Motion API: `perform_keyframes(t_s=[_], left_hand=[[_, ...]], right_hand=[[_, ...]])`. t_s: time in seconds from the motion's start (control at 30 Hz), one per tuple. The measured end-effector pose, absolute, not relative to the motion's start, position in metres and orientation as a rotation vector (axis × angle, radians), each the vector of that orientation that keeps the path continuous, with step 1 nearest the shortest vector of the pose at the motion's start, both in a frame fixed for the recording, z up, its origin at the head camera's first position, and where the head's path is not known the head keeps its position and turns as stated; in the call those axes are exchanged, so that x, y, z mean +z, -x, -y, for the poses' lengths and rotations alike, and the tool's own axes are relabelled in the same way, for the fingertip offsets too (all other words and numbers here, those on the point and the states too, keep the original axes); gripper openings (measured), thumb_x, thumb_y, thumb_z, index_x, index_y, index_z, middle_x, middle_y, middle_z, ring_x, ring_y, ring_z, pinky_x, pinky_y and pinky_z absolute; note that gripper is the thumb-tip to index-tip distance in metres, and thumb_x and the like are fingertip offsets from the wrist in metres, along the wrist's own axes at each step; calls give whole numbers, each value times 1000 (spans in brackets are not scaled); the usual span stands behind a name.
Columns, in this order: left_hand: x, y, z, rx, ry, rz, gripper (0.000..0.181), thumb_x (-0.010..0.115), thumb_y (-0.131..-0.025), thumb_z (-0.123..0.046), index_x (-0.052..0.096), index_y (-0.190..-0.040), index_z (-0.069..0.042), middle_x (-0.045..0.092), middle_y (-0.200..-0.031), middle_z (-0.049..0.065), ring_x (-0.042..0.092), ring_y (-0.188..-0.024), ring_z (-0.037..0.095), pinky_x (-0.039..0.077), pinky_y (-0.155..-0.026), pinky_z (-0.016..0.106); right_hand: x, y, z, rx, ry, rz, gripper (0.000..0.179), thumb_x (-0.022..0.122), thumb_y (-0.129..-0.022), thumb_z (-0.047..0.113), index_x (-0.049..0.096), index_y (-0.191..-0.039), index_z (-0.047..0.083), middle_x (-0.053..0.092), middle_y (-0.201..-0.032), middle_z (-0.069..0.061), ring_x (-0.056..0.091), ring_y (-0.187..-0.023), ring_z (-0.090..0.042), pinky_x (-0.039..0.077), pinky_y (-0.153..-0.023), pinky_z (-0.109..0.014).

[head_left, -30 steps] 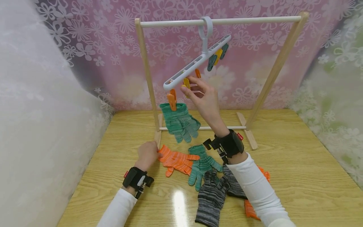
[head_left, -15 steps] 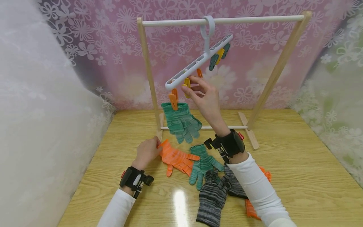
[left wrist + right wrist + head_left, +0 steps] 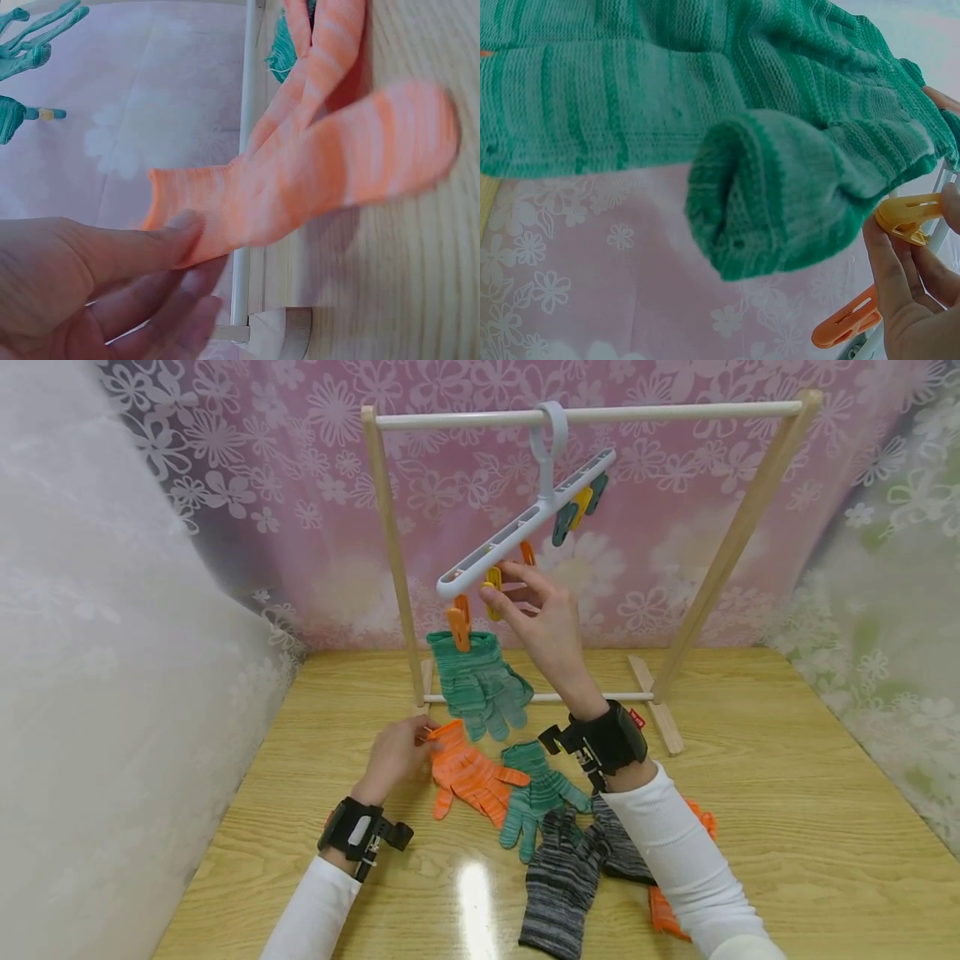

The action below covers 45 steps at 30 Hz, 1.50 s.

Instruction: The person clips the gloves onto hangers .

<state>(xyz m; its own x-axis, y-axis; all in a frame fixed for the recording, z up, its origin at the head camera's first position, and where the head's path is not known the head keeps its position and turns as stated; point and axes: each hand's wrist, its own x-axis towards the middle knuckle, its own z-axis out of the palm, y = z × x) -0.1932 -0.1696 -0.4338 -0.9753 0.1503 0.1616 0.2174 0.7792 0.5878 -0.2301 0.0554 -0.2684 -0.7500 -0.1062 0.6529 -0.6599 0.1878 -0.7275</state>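
Note:
My left hand (image 3: pixel 396 748) pinches the cuff of an orange striped glove (image 3: pixel 468 775) between thumb and fingers. In the left wrist view the cuff is raised and the glove's fingers (image 3: pixel 405 142) droop toward the table. My right hand (image 3: pixel 546 617) pinches a yellow clothespin (image 3: pixel 492 590) under the pale grey hanger (image 3: pixel 517 533). The right wrist view shows thumb and fingertips on the handles of that clothespin (image 3: pixel 911 213). Beside it, an orange clothespin (image 3: pixel 460 628) holds a green striped glove (image 3: pixel 480 685) by its cuff, fingers hanging down.
The hanger hooks over the white rod (image 3: pixel 675 412) of a wooden stand. Other clothespins (image 3: pixel 579 510) hang toward its far end. On the table lie another green glove (image 3: pixel 536 793), grey-black striped gloves (image 3: pixel 558 893) and more orange fabric (image 3: pixel 666 914), partly behind the right sleeve (image 3: pixel 675 852).
My left hand has raised the orange glove's cuff and shifted it slightly right and up, toward the hanging green glove. My right hand keeps its pinch on the yellow clothespin.

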Motion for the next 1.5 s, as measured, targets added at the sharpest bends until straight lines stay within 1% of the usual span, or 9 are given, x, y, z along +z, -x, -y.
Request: perform_keyframes(t_s=[0.23, 0.37, 0.53, 0.73, 0.93, 1.07, 1.27, 1.4, 1.5], left_hand=[[-430, 202, 167, -1094, 376, 2690, 24, 74, -94, -13, 75, -118, -7, 76, -102, 14, 73, -90, 30, 60, -77, 45], [-427, 206, 165, -1116, 435, 2653, 22, 70, -97, -11, 74, -117, -4, 75, -105, 16, 72, -92, 31, 60, -80, 45], [-422, 213, 162, -1164, 456, 2625, 20, 65, -100, -9, 72, -116, 0, 74, -104, 17, 71, -93, 31, 60, -80, 45], [-411, 221, 160, -1217, 489, 2553, 20, 59, -103, -6, 73, -116, -1, 75, -104, 18, 71, -91, 32, 60, -80, 45], [-396, 229, 157, -1228, 510, 2534, 21, 60, -102, -7, 73, -118, -2, 74, -106, 19, 71, -95, 34, 59, -85, 46], [-386, 233, 157, -1236, 486, 2548, 23, 60, -103, -8, 72, -121, 0, 73, -110, 20, 70, -97, 35, 58, -86, 47], [-371, 239, 158, -1276, 448, 2527, 24, 58, -103, -9, 71, -120, 1, 71, -113, 22, 69, -100, 37, 58, -84, 49], [-362, 245, 156, -1277, 480, 2488, 21, 58, -102, -7, 72, -115, 4, 71, -112, 24, 69, -101, 39, 57, -87, 50], [-355, 249, 154, -1277, 516, 2443, 16, 59, -100, -3, 72, -103, 6, 72, -100, 24, 68, -93, 37, 56, -86, 47]], right_hand=[[-269, 230, -57, 1588, -715, 2007, 42, 75, -93, 8, 65, -133, 0, 71, -114, -20, 71, -96, -29, 60, -87, -41], [-269, 229, -58, 1588, -722, 2018, 42, 76, -92, 9, 66, -132, 1, 71, -112, -19, 71, -96, -28, 60, -87, -43], [-268, 229, -59, 1581, -715, 2038, 42, 77, -91, 10, 68, -131, 2, 72, -112, -18, 70, -97, -27, 60, -87, -40], [-267, 229, -61, 1577, -709, 2035, 40, 78, -90, 11, 69, -128, 2, 73, -107, -18, 71, -95, -28, 60, -86, -40], [-266, 230, -62, 1590, -692, 2046, 40, 79, -90, 11, 70, -128, 2, 74, -107, -17, 72, -94, -25, 61, -84, -32], [-265, 230, -62, 1585, -696, 2050, 41, 79, -89, 11, 70, -128, 3, 73, -109, -17, 72, -95, -25, 61, -83, -32], [-265, 231, -61, 1588, -705, 2045, 42, 79, -89, 11, 69, -129, 3, 73, -111, -16, 72, -94, -24, 61, -82, -31], [-265, 231, -61, 1580, -697, 2035, 41, 80, -89, 11, 70, -128, 4, 74, -112, -14, 73, -93, -23, 62, -82, -34], [-264, 233, -61, 1551, -690, 2028, 40, 80, -89, 13, 71, -127, 5, 74, -112, -13, 73, -94, -22, 62, -82, -35]])
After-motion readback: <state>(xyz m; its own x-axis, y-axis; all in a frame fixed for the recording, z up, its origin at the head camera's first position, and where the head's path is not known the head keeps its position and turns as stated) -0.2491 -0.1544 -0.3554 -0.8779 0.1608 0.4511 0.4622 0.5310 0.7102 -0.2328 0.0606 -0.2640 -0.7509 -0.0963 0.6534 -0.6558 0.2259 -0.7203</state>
